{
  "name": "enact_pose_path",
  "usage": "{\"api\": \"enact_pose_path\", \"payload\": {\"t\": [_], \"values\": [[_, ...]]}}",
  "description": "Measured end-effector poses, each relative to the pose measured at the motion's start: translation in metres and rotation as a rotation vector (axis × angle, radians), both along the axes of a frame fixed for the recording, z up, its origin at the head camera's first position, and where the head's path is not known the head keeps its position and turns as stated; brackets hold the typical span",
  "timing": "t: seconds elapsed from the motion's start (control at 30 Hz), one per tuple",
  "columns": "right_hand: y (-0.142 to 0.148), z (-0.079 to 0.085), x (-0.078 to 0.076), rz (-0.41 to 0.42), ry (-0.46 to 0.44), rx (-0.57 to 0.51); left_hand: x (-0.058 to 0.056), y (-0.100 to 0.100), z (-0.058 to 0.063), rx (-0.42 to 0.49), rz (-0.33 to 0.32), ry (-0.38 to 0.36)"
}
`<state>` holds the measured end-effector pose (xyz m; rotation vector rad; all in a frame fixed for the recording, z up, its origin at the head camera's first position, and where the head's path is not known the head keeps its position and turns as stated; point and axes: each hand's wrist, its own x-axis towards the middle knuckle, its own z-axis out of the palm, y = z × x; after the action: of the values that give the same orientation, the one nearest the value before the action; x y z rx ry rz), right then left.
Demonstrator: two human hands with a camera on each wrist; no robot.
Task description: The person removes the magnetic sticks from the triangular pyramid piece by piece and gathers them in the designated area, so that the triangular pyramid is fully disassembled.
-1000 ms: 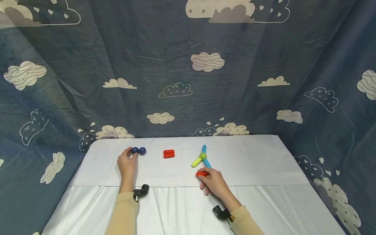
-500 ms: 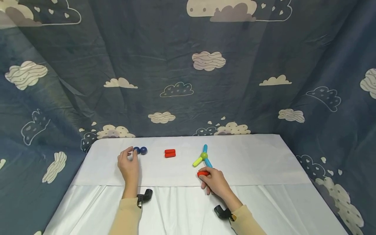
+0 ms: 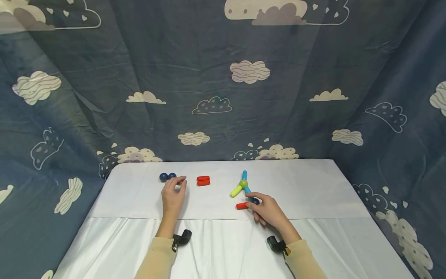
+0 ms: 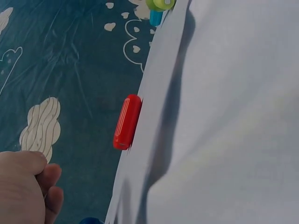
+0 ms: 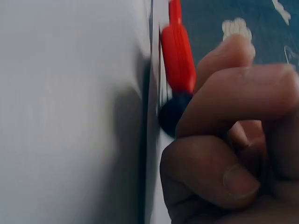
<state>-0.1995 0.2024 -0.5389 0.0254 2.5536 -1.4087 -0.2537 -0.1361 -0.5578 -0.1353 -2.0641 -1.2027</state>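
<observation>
My left hand (image 3: 174, 193) hovers between two dark blue balls (image 3: 163, 177) and a pair of red rods (image 3: 203, 181), thumb and forefinger apart and nothing held. In the left wrist view, one red rod (image 4: 127, 122) shows beyond the hand (image 4: 23, 186). My right hand (image 3: 270, 209) is around a dark blue ball (image 3: 256, 201), forefinger and thumb spread on either side of it. A red rod (image 3: 242, 205) lies with its end beside that ball. In the right wrist view, bent fingers partly hide the ball (image 5: 174, 114), behind which the red rod (image 5: 178, 58) extends.
A lime-green ball (image 3: 243, 184) joins a light blue rod (image 3: 244, 175), a yellow-green rod (image 3: 235, 191) and another blue rod (image 3: 247, 190) that runs toward the right hand. The white-covered table (image 3: 306, 186) ends at a dark cloud-patterned cloth (image 3: 278, 116).
My left hand has left the dark blue balls and moved right toward the red rods. My right hand has slid right off the red rod it pinched, exposing the dark blue ball.
</observation>
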Motion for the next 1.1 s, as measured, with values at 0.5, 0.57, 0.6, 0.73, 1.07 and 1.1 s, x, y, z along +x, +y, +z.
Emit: {"api": "enact_pose_path", "payload": {"t": [0.5,0.57,0.6,0.73,1.07,1.1], "values": [[0.010,-0.002,-0.005,0.047,-0.030,-0.060,0.020,0.045,-0.003,-0.255,-0.453,-0.344],[0.005,-0.001,-0.003,0.102,-0.041,-0.078,0.025,0.054,-0.002,-0.320,-0.512,-0.438],[0.003,-0.001,-0.002,0.131,-0.044,-0.087,0.026,0.058,-0.002,-0.347,-0.534,-0.470],[-0.006,0.000,0.001,0.227,-0.049,-0.115,0.030,0.069,0.000,-0.405,-0.562,-0.510],[-0.012,-0.002,0.002,0.255,-0.019,-0.048,0.028,0.072,-0.005,-0.422,-0.543,-0.478],[-0.012,-0.003,0.003,0.256,-0.011,-0.038,0.028,0.072,-0.005,-0.416,-0.542,-0.481]]}}
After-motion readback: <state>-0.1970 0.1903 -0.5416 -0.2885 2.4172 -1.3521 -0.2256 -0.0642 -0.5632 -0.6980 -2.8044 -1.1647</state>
